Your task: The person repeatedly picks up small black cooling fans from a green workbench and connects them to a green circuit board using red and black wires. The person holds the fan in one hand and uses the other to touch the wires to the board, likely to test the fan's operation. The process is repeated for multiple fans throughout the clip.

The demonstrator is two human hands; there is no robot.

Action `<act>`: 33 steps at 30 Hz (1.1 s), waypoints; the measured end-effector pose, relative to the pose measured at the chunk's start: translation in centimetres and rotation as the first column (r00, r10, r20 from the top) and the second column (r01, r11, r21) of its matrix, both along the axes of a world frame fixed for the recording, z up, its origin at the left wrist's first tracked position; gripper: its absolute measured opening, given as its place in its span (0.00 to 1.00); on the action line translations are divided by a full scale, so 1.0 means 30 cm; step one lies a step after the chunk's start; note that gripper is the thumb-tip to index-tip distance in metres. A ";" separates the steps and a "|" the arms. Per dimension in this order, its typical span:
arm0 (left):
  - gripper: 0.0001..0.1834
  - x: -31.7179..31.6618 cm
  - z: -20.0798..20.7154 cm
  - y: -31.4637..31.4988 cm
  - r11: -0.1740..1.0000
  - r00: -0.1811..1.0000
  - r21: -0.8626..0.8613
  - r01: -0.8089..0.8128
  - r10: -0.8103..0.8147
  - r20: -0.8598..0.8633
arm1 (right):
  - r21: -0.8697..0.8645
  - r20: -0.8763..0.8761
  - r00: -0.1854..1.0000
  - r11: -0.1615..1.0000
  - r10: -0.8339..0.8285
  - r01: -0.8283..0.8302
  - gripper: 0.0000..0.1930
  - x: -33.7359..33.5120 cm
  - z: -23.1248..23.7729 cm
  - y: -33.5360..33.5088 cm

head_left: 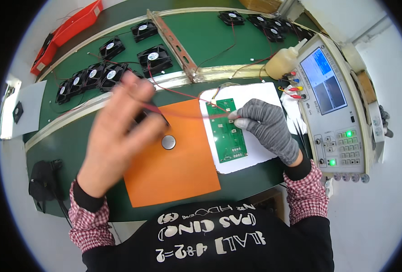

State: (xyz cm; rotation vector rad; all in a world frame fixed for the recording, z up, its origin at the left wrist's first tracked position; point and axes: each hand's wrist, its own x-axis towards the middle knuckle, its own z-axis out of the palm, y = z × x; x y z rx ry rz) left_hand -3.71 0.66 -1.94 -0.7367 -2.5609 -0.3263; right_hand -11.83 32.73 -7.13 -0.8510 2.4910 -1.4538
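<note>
Red wire (189, 116) was pinched by the right hand (268, 124) above the green board (228, 141), near the left edge of the white pad (247, 93); the blurred left hand's (119, 131) grip could not be told. If tugged, the wire could be strained.

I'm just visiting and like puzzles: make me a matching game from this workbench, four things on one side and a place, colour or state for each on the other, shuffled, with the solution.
Column one
1. Left hand
2. Right hand
3. Circuit board
4. Round silvery disc

Column two
A. Lying on the orange sheet
B. Wearing a grey glove
C. Green, lying on the white sheet
D. Ungloved and blurred

Right pairs: 1-D, 2-B, 3-C, 4-A
</note>
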 end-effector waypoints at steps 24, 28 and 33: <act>0.52 0.169 0.014 0.059 0.684 0.828 0.705 0.187 -0.496 0.261 | -0.017 -0.186 0.981 0.998 0.049 -0.053 0.07 -0.017 -0.106 -0.024; 0.32 0.175 0.045 0.059 0.582 0.821 0.760 0.289 -0.559 0.116 | 0.047 -0.274 0.962 0.999 0.018 -0.005 0.06 -0.020 -0.111 -0.008; 0.26 0.164 0.053 0.032 0.341 0.565 0.890 0.302 -0.816 0.120 | 0.030 -0.302 0.953 0.999 0.037 -0.030 0.06 -0.022 -0.122 0.001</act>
